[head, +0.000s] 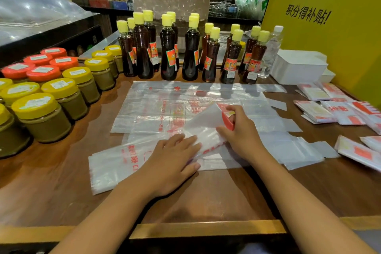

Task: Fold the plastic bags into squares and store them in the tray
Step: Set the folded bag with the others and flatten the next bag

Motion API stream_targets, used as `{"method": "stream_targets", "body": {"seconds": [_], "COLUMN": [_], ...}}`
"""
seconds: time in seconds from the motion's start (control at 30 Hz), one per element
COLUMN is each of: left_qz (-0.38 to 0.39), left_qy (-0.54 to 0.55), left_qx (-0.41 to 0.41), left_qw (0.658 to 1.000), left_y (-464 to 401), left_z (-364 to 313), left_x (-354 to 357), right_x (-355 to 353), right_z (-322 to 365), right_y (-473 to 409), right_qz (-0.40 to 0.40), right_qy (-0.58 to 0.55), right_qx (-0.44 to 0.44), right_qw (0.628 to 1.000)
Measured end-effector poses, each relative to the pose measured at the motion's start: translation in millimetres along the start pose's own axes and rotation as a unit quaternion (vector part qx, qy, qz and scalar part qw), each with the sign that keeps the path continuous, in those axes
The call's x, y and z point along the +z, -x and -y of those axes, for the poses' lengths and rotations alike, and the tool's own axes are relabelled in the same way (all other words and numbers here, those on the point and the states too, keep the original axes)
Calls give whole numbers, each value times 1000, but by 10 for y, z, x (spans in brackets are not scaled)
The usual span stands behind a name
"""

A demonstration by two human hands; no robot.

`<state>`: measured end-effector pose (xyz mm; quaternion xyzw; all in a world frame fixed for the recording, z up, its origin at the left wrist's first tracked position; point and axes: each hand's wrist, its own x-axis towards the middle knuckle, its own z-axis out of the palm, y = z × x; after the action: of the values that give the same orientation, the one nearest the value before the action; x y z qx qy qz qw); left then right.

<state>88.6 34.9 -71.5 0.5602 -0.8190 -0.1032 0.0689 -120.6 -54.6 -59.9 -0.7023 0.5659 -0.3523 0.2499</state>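
A: Plastic, thin and clear with red print: the bag (156, 150) lies on the worktop (206, 196) over a flat stack of bags (185, 99).

B: Grip state?

A: Left hand (175, 156) presses flat, fingers straight. Right hand (237, 130) pinches the lifted corner.

B: Procedure?

A: Keep the left hand as anchor; align edges before creasing.

B: Counts?

A: Roughly eight folded squares (315, 109) on the right; exact number unclear. Fourteen dark bottles (168, 51). No tray identified.

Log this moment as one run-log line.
left hand: presses plastic bag flat | right hand: pinches lifted corner, folding | folded squares: right
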Motion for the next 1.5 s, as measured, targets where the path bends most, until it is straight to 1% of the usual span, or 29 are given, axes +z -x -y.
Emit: {"method": "stream_targets", "body": {"seconds": [0.13,0.2,0.23,0.27,0.33,0.37,0.4,0.43,0.5,0.53,0.57,0.6,0.67,0.7,0.73,0.77,0.83,0.9,0.93,1.0,1.03,1.07,1.17,1.2,1.27,1.33,1.37,1.43,1.5], "left_qz": [19,29,33,35,31,24,15,4,-33,-63,-99,-139,-214,-238,-246,-240,-196,-152,-140,-126,-121,-120,-109,-112,-137,-166,-170,-167,-158], "left_qy": [-11,-10,-1,15,41,46,53,67,120,153,187,220,285,307,317,319,329,365,394,468,487,486,448,456,495,519,521,517,505], "left_qx": [8,8,4,-4,-24,-31,-37,-40,-40,-36,-35,-39,-67,-84,-104,-126,-156,-160,-154,-138,-135,-132,-115,-109,-104,-100,-96,-87,-87], "left_qw": [1000,999,999,999,998,998,998,997,991,986,977,965,932,918,910,908,910,905,895,864,855,855,880,876,852,833,831,835,844], "left_y": [-26,-28,-36,-54,-100,-128,-147,-160,-169,-170,-172,-174,-185,-213,-250,-310,-483,-673,-745,-792,-793,-793,-772,-771,-765,-775,-781,-780,-765], "left_z": [-17,-25,-33,-45,-71,-88,-98,-107,-100,-93,-84,-70,-8,51,115,190,306,325,321,315,327,343,393,391,354,314,311,307,322], "left_x": [11,17,21,26,29,28,24,24,33,38,37,23,-65,-135,-213,-292,-454,-596,-630,-617,-575,-521,-372,-337,-316,-326,-329,-350,-377], "right_x": [-15,0,-4,-1,36,67,128,190,291,329,347,341,262,185,94,7,-91,-84,-56,35,75,116,207,230,265,275,269,260,238], "right_z": [-12,8,44,72,123,152,155,158,130,119,109,121,151,166,182,188,161,182,220,270,292,304,301,302,297,271,254,201,167], "right_y": [-42,-45,-39,-41,-47,-21,6,46,76,71,58,38,-36,-98,-148,-215,-366,-460,-478,-493,-486,-485,-519,-542,-567,-573,-556,-521,-485], "right_qz": [-27,-41,-46,-44,-4,26,57,79,69,54,41,30,17,21,35,48,57,66,72,75,71,64,35,28,21,37,53,77,116], "right_qy": [-73,-167,-233,-305,-443,-479,-475,-432,-242,-162,-133,-144,-208,-233,-249,-244,-209,-199,-199,-202,-216,-242,-280,-283,-293,-285,-263,-251,-281], "right_qx": [32,76,113,150,193,197,186,162,84,47,32,29,48,59,67,67,64,59,52,32,25,22,5,-4,-14,-13,-17,-14,11], "right_qw": [996,982,965,940,876,855,858,884,964,984,990,989,977,970,966,966,974,976,976,976,974,968,959,959,956,958,963,965,953]}}
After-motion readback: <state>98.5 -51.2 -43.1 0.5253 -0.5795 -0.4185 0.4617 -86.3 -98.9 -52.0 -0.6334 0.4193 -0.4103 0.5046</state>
